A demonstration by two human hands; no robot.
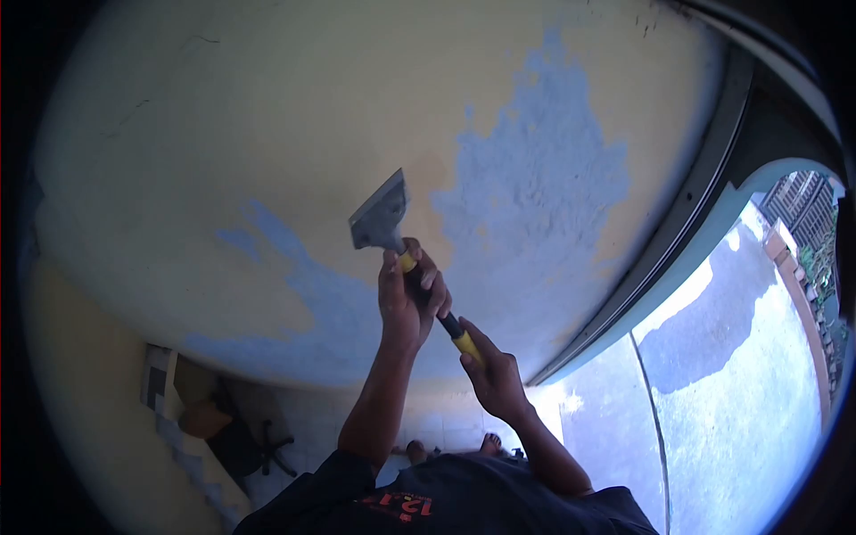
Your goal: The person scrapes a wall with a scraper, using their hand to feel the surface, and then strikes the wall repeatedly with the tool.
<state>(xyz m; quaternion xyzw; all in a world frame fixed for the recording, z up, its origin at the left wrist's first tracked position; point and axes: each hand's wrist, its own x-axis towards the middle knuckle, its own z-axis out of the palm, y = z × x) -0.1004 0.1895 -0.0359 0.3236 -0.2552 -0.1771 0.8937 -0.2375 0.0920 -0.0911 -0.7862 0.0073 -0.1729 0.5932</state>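
The left hand [408, 299] is wrapped around the neck of the scraper [383, 214], just below its head, and the right hand [496, 374] closes on the yellow butt of the handle. The scraper slants up and away from both hands, its broad blade before the wall [303, 107]; whether the edge touches the surface is hard to tell from this angle.

With so wide a blade, uneven pressure between the two hands could tip it onto one corner and gouge the plaster. The left hand sits close to the head, so a slip up the grip could bring its fingers against the metal or rub the knuckles on the wall. Loose flakes could also drop toward the bare foot [491, 443] below the hands.

The head is dull grey metal, flared to a straight edge, on a rod-like handle banded yellow and black. The wall wears a smooth, matte cream coat. Beyond the hands and to their right, a large ragged blue-grey patch [539, 178] looks rough and pitted, with jagged borders; to their left, a thinner patch [308, 281] branches into narrow tongues. Below left of the hands stands a swivel chair [236, 441] with a splayed base.
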